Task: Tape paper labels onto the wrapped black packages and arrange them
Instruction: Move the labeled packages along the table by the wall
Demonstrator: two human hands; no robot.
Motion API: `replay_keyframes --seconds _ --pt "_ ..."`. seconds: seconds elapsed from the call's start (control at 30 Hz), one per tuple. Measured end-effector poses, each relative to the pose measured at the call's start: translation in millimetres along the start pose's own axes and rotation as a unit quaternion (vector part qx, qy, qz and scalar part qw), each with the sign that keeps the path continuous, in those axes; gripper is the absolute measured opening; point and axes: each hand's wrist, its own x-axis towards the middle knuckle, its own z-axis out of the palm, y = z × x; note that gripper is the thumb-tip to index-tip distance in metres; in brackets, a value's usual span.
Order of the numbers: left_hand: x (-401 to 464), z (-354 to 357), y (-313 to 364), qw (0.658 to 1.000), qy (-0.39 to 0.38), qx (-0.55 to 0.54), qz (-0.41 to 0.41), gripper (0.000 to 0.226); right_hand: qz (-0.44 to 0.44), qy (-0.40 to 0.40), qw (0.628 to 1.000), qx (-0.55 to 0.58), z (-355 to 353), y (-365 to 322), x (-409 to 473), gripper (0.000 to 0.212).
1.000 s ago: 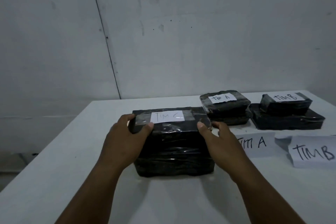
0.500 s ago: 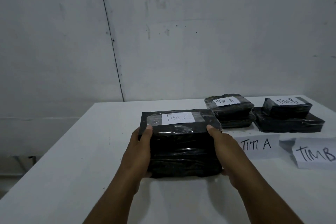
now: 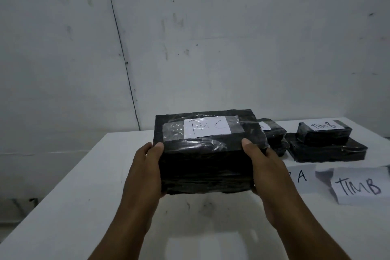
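Note:
A large black wrapped package hangs above the white table, held between both hands. Its top carries a taped paper label reading "TIM C". My left hand grips its left side, thumb on the top edge. My right hand grips the right side the same way. Behind it at the right, a black package with a partly hidden label sits on the table. Further right, a small "TIM B" package lies stacked on a flatter black package.
Two loose paper sheets lie on the table at the right: one showing an "A", one reading "TIM B". A grey wall stands just behind the table. The table's left edge drops off to the floor.
Both hands have taken the "TIM C" package by its sides and lifted it off the table, towards me and slightly right. It now hides most of the "TIM A" package.

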Motion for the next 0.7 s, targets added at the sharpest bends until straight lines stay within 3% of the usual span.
replay_keyframes --seconds 0.1,0.27,0.4,0.6,0.7 --pt "-5.8 10.8 13.8 1.0 -0.011 -0.026 -0.001 0.024 -0.048 0.009 0.999 0.01 -13.2 -13.3 0.4 0.054" --pt "-10.9 43.3 40.6 0.997 -0.05 -0.042 0.032 0.027 -0.094 0.048 0.994 0.031 -49.7 -42.6 5.5 0.019" --pt "-11.6 91.1 62.1 0.991 -0.116 -0.011 0.066 0.029 -0.096 0.099 0.99 0.04 -92.4 -69.9 19.3 0.027" --pt "-7.0 201.4 84.2 0.967 -0.237 0.04 0.079 0.037 -0.105 0.195 0.974 0.051 -187.3 -110.8 60.1 0.017" --pt "-3.4 271.3 86.5 0.954 -0.287 0.053 0.07 0.055 -0.099 0.244 0.964 0.043 -240.5 -124.7 87.2 0.017"
